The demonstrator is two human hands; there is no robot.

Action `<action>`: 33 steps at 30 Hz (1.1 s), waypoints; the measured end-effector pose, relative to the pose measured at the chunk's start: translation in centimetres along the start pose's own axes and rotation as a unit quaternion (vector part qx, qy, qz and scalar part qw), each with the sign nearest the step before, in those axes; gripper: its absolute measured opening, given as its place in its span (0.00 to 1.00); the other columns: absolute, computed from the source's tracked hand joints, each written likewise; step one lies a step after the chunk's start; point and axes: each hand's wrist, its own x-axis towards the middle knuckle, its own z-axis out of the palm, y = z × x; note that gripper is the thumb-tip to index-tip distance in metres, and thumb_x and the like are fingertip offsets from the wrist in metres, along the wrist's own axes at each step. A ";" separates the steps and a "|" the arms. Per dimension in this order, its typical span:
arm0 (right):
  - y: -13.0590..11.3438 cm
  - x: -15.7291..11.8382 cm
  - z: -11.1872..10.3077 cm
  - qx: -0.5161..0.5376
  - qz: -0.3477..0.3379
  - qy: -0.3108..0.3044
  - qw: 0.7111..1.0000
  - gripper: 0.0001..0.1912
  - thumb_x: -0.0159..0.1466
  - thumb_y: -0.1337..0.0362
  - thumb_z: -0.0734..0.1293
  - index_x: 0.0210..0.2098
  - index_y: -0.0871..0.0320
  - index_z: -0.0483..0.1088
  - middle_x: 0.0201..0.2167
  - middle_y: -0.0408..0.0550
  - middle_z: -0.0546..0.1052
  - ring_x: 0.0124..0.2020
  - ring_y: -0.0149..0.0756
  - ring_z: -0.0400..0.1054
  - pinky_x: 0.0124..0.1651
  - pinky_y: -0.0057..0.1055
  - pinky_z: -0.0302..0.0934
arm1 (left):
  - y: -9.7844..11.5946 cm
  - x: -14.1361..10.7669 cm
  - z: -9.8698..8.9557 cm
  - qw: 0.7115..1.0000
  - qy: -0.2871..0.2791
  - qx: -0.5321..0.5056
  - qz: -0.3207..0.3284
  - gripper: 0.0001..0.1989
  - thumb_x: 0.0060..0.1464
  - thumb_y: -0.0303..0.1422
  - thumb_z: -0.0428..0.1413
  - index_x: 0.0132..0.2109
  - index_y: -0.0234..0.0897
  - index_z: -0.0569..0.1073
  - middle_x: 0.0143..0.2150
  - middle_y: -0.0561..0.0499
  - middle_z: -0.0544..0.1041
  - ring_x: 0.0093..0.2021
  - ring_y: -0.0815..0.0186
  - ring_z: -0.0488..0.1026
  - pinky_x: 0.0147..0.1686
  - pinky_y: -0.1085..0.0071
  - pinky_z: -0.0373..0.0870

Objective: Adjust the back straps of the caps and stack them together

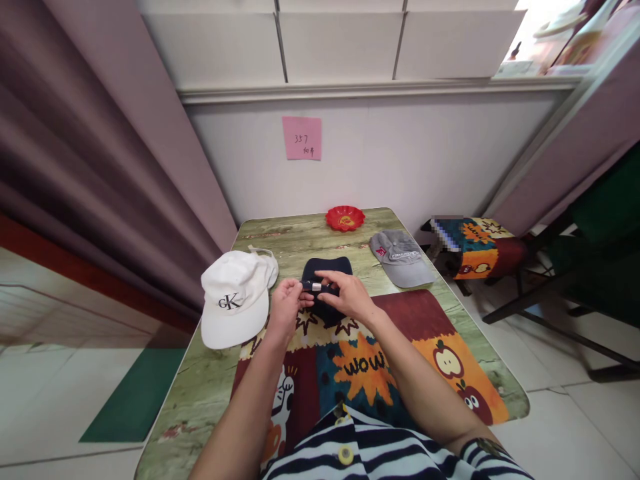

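Note:
A dark navy cap [327,265] rests on the table in front of me, its back strap facing my body. My left hand [290,303] pinches the left end of that strap, fingers closed. On the other side, my right hand [345,293] grips the strap near its small pale buckle [316,287], thumb below and fingers above. Part of the cap is hidden behind my hands. To the left lies a white cap [235,300] with black letters, its brim toward me. A grey cap [400,257] with a red mark sits to the right.
A red scalloped dish [345,218] stands at the back of the green table [200,400]. A colourful mat [355,367] covers the near middle. Behind is a white wall with a pink note [302,139]. A stool with a patterned cover [483,250] stands right.

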 end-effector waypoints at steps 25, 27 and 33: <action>1.7 -1.3 -2.5 0.119 0.083 -0.023 0.989 0.12 0.63 0.59 0.66 0.43 0.56 0.76 0.36 0.47 0.81 0.37 0.35 0.73 0.42 0.30 0.62 | 0.2 0.2 -0.3 0.999 0.005 0.009 -0.035 0.07 0.53 0.30 0.55 0.36 0.36 0.63 0.24 0.55 0.74 0.21 0.69 0.76 0.21 0.77 0.72; 0.8 -1.3 -2.0 0.055 0.087 -0.031 0.994 0.12 0.60 0.59 0.70 0.42 0.55 0.77 0.34 0.45 0.81 0.34 0.35 0.73 0.39 0.29 0.60 | 0.2 0.2 -0.2 0.999 0.003 0.007 -0.036 0.07 0.53 0.30 0.55 0.36 0.36 0.63 0.25 0.55 0.74 0.21 0.70 0.76 0.21 0.77 0.72; -0.7 -0.7 -0.4 -0.036 0.103 -0.025 0.994 0.08 0.61 0.59 0.69 0.36 0.54 0.78 0.28 0.42 0.79 0.28 0.32 0.69 0.32 0.27 0.53 | 0.4 0.0 -0.3 0.999 0.003 0.007 -0.040 0.07 0.52 0.29 0.55 0.36 0.37 0.62 0.24 0.55 0.74 0.21 0.68 0.76 0.20 0.76 0.72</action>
